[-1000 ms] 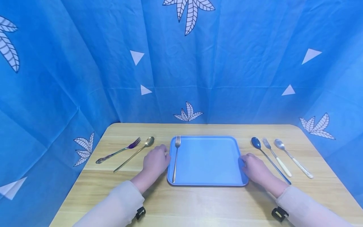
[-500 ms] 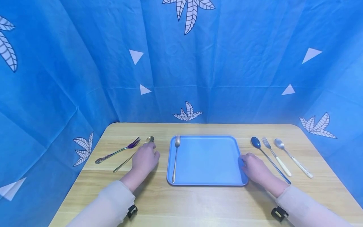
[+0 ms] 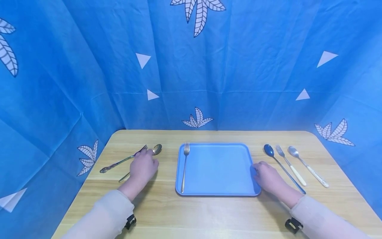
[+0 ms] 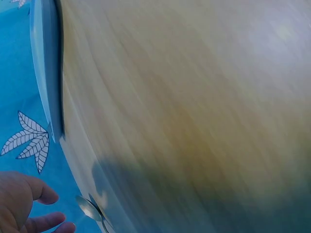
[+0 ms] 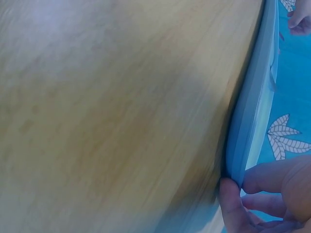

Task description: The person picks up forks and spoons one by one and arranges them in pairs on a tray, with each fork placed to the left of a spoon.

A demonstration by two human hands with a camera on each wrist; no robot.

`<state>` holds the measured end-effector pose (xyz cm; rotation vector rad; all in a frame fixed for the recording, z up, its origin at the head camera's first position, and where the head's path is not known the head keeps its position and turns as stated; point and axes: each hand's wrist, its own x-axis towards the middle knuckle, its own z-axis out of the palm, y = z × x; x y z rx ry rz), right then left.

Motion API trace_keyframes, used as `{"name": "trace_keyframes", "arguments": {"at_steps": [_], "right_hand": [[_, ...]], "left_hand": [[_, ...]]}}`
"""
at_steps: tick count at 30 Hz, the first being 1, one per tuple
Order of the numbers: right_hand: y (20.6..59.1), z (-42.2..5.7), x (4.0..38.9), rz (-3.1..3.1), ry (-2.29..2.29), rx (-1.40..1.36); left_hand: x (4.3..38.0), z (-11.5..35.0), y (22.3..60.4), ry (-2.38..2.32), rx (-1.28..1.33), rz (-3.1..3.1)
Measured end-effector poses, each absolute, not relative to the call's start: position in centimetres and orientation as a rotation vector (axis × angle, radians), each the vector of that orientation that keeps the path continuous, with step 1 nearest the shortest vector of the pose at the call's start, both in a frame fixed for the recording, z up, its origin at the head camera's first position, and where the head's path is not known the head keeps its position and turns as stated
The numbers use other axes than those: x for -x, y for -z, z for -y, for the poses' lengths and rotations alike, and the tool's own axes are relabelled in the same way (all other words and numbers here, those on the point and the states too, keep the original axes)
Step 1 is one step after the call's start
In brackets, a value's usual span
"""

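My left hand (image 3: 143, 167) hovers over the gold spoon (image 3: 157, 149), hiding the middle of its handle. In the left wrist view its thumb and fingers (image 4: 47, 195) stand apart with nothing between them, and the spoon's bowl lies beyond. Just left of this hand is a fork with purple tines and a rainbow handle (image 3: 119, 162), its tines partly behind the fingers. My right hand (image 3: 267, 176) pinches the right edge of the blue tray (image 3: 221, 194), thumb and fingers on either side of the rim in the right wrist view. A gold fork (image 3: 184, 169) lies along the tray's left side.
Right of the tray lie a dark blue spoon (image 3: 279, 162), a fork with a cream handle (image 3: 293, 170) and a spoon with a patterned white handle (image 3: 307, 167). A blue curtain (image 3: 253, 83) hangs behind and beside the wooden table (image 3: 215, 215).
My left hand has moved leftward from beside the tray's left edge, across the gold spoon toward the rainbow fork. The right hand, tray and cutlery have stayed put.
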<state>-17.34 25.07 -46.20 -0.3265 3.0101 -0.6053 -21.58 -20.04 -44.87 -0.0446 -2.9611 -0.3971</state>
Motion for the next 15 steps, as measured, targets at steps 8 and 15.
{"name": "trace_keyframes", "arguments": {"at_steps": [8, 15], "right_hand": [[46.2, -25.0, 17.3, -3.016, 0.609, 0.334], [46.3, -25.1, 17.4, -3.02, 0.605, 0.33]], "left_hand": [[21.8, 21.3, 45.0, 0.384, 0.029, 2.965], [22.1, 22.1, 45.3, 0.381, -0.005, 3.017]]}}
